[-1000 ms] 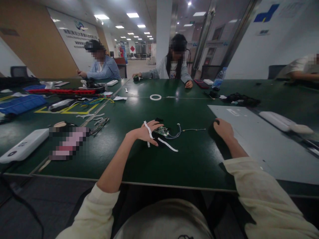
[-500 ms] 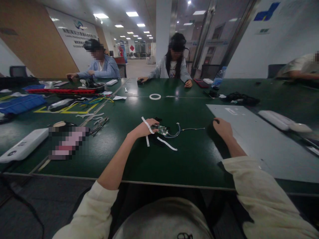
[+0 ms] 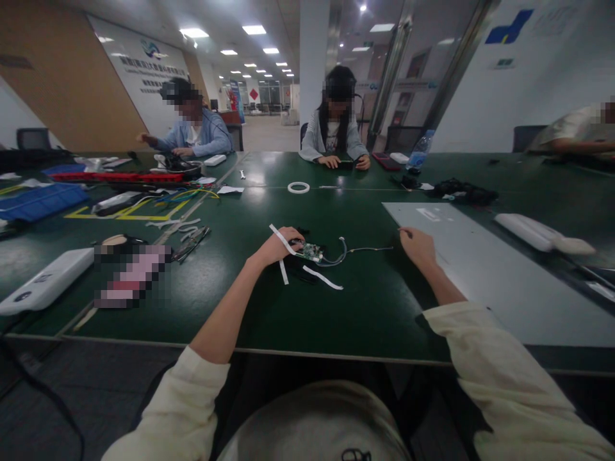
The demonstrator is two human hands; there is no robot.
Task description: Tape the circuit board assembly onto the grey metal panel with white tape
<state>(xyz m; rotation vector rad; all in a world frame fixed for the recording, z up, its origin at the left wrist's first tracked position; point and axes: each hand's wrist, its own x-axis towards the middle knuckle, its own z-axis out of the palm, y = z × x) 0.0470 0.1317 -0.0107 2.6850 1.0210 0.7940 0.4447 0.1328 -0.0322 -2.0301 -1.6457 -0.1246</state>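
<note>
My left hand (image 3: 283, 244) is closed around the near end of a green circuit board (image 3: 311, 251). One white strip (image 3: 282, 239) lies across the back of this hand, and another hangs below it. From the board a grey cable (image 3: 342, 253) curves out, and a thin lead runs right. My right hand (image 3: 419, 248) has its fingers curled beside the lead's free end, at the left edge of a grey sheet (image 3: 480, 256). Whether anything is between those fingers is hidden. A loose white strip (image 3: 323, 278) lies below the board, by something dark.
A white tape roll (image 3: 298, 187) lies ahead. To my left are a white power bank (image 3: 45, 280), a pixelated pink object (image 3: 134, 275), glasses (image 3: 192, 244) and a blue tray (image 3: 43, 200). A white case (image 3: 523, 232) stands right. People sit across the table.
My right hand has moved left, nearer the lead's end, and the grey sheet has shifted left too. My left hand stays on the board. The person opposite has brought both hands together.
</note>
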